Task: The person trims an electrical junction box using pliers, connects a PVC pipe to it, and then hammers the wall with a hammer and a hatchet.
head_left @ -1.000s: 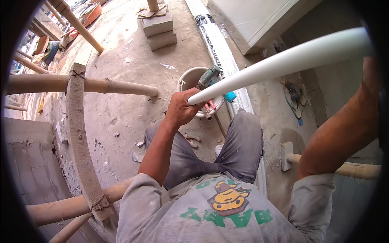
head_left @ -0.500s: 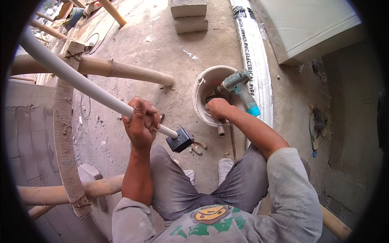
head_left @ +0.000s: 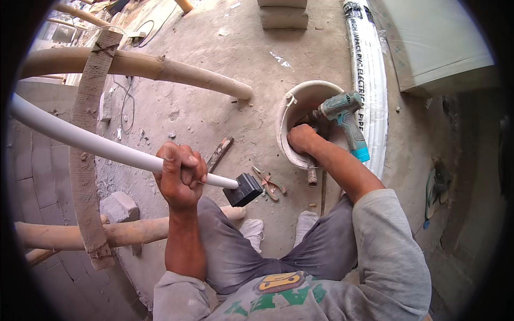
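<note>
The left hand (head_left: 181, 174) is closed around a smooth white plastic pipe (head_left: 101, 145), fingers curled and thumb raised along the near side. The pipe runs from beyond the hand's left side, through the grip, to a black box-shaped fitting (head_left: 246, 190) just right of the hand, clear of the concrete floor (head_left: 230, 123).

The right hand (head_left: 302, 139) is inside a round off-white bucket (head_left: 313, 96), to the right of the left hand and farther forward. Its fingers are hidden; whether they are apart or closed on something cannot be determined.

Handling: the pipe should be light and slightly springy along its length, with a surface likely to slide in a dusty palm. The long free portion will probably tend to swing. Grip the pipe close to the fitting; support the fitting by its body, as the joint's firmness cannot be judged.

Just ahead of the left hand lies a narrow brown flat bar (head_left: 220, 152). Pliers with reddish handles (head_left: 266, 180) lie beyond the fitting. A teal-and-grey cordless drill (head_left: 342, 109) rests across the bucket, right of the right hand. Farther right is a plastic-wrapped bundle of white pipes (head_left: 369, 80).
</note>
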`<state>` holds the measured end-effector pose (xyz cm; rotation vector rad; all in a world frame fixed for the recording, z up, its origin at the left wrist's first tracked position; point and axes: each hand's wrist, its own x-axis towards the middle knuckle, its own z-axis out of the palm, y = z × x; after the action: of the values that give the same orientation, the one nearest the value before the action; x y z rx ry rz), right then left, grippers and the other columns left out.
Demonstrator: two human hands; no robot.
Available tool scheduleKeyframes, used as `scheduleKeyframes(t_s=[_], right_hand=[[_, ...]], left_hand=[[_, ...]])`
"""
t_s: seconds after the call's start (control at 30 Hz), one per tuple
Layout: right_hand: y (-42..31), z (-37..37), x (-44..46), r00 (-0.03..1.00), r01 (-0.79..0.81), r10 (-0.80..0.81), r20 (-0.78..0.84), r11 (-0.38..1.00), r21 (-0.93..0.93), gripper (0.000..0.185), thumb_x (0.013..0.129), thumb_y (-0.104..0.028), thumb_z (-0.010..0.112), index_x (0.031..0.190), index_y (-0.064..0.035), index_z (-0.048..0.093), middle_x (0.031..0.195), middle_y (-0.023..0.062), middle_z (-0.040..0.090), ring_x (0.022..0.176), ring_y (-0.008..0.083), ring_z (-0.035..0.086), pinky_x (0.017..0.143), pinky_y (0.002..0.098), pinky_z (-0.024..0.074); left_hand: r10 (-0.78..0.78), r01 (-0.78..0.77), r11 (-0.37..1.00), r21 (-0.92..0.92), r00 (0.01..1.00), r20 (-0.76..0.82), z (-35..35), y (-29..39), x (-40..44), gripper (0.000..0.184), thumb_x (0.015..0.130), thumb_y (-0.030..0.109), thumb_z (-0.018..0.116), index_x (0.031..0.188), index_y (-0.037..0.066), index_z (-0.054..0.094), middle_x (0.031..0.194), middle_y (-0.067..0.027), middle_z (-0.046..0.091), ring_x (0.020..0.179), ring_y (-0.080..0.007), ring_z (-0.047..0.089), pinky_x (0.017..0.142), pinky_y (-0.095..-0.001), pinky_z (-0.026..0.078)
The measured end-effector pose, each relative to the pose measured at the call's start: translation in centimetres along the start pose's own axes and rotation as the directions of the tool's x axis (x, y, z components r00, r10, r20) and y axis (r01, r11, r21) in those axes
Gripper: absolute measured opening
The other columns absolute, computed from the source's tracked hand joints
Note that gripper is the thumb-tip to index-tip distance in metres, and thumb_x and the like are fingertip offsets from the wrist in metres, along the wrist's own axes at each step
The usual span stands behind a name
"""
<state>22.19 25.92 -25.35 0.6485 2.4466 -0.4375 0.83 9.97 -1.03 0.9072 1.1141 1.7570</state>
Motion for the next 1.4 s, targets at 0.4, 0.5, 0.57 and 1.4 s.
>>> scheduleKeyframes(t_s=[0.4,0.5,0.57,1.4], right_hand=[[4.7,-4.7,-8.7,0.929,0.258,0.340,-0.148,-0.304,0.917,0.018,0.084,-0.017,0.072,0.096,-0.0037,0.068,0.086,0.0042,0.068,0.080,0.0133,0.064,0.070,0.0275,0.0508],[4.5,-5.1,-10.7,0.909,0.415,0.293,-0.296,-0.562,0.716,0.016,0.085,-0.012,0.068,0.099,-0.0038,0.066,0.092,0.0076,0.069,0.086,0.0177,0.067,0.080,0.0341,0.0551],[5.1,-4.7,-11.0,0.859,0.504,0.302,-0.414,-0.640,0.580,0.015,0.090,-0.013,0.062,0.101,-0.0039,0.063,0.096,0.0122,0.069,0.092,0.0237,0.068,0.088,0.0410,0.0556],[1.9,-2.7,-5.1,0.857,-0.503,0.506,0.099,0.779,0.373,0.031,0.082,-0.022,0.059,0.104,-0.0039,0.073,0.105,0.0189,0.071,0.102,0.0333,0.068,0.086,0.0422,0.0552]], left_hand=[[-0.062,0.064,0.993,0.099,0.998,-0.024,-0.2,-1.3,-0.1,0.035,0.100,0.025,0.056,0.075,0.001,0.057,0.057,-0.0010,0.047,0.042,-0.0038,0.034,0.041,-0.0225,0.037],[-0.099,0.102,0.981,0.163,0.995,-0.027,-0.1,-1.5,-0.6,0.036,0.102,0.026,0.052,0.074,0.003,0.055,0.054,0.0009,0.040,0.041,-0.0042,0.032,0.039,-0.0223,0.035],[-0.120,0.123,0.972,0.200,0.992,-0.027,0.1,-1.4,-0.8,0.038,0.103,0.027,0.051,0.073,0.004,0.054,0.053,0.0021,0.037,0.040,-0.0044,0.030,0.038,-0.0222,0.034],[-0.097,0.105,0.981,0.161,0.994,-0.057,-0.3,-1.1,-1.1,0.039,0.103,0.028,0.049,0.073,0.004,0.053,0.053,0.0027,0.035,0.038,-0.0042,0.028,0.037,-0.0220,0.035]])
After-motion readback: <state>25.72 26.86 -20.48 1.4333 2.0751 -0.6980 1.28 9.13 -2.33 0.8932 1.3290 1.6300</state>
